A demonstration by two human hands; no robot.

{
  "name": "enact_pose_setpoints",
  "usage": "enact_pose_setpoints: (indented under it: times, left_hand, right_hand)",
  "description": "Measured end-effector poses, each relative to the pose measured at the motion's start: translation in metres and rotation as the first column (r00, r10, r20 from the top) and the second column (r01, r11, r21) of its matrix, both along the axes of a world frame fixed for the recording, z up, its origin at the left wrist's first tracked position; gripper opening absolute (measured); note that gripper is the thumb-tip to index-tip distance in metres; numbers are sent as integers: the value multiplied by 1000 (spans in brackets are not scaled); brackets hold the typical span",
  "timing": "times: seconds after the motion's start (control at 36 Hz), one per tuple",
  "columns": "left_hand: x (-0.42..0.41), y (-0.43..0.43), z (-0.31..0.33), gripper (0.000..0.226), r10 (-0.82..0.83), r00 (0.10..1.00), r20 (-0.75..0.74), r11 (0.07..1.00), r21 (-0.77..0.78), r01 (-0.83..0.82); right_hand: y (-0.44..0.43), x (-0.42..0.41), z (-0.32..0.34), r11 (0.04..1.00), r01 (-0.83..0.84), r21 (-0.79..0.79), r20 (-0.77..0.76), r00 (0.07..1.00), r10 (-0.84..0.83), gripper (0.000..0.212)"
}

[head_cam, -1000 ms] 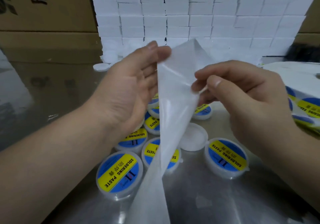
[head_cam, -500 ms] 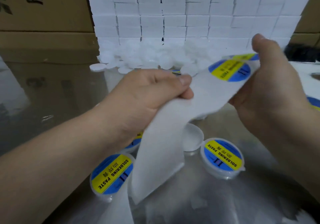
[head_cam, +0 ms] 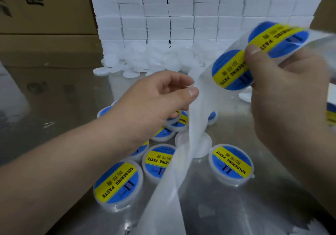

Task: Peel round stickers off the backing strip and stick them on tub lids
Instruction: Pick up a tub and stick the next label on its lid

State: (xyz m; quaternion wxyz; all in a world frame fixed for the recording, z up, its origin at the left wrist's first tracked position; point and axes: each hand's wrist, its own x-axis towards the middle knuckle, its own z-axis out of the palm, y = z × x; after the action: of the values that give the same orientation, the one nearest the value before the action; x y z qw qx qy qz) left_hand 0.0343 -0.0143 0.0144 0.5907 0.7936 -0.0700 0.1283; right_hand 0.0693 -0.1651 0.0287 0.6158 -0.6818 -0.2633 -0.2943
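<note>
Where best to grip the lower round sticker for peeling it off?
Pinch the lower round sticker probably at its bottom rim, from below, with the left hand: the right hand's thumb covers its upper edge, and the backing strip below is bare.

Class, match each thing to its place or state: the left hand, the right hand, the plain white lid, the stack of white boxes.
1 left hand
2 right hand
3 plain white lid
4 white boxes

a stacked at the back
b thumb on a sticker
c pinches bare backing strip
d partly behind the hanging strip

Pairs: 1-c, 2-b, 3-d, 4-a
</note>
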Motion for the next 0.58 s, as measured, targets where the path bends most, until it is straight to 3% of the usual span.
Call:
enact_pose_setpoints:
  times: [0.08, 0.19, 0.42, 0.47, 0.58]
  left_hand:
    - [0, -1, -2, 23, 44, 999, 23, 997, 64, -46]
    - [2, 1, 0, 16, 133, 989, 67, 989, 56, -137]
    - [2, -1, -1, 18, 136, 988, 74, 986, 89, -142]
    - [3, 0, -1, 21, 152, 985, 78, 984, 85, -159]
    - [4, 0, -3, 21, 170, 982, 88, 979, 103, -178]
  right_hand:
    - [0, 3, -7, 986, 84, -143, 12, 996, -83, 43]
    - [-6, 9, -9, 950, 135, -280, -11, 989, -144, 46]
    - [-4, 12, -15, 889, 30, -456, -62, 996, -65, 37]
    - [0, 7, -18, 834, -28, -551, -85, 996, -23, 56]
    - [6, 2, -21, 739, -41, -672, -15, 999, 42, 33]
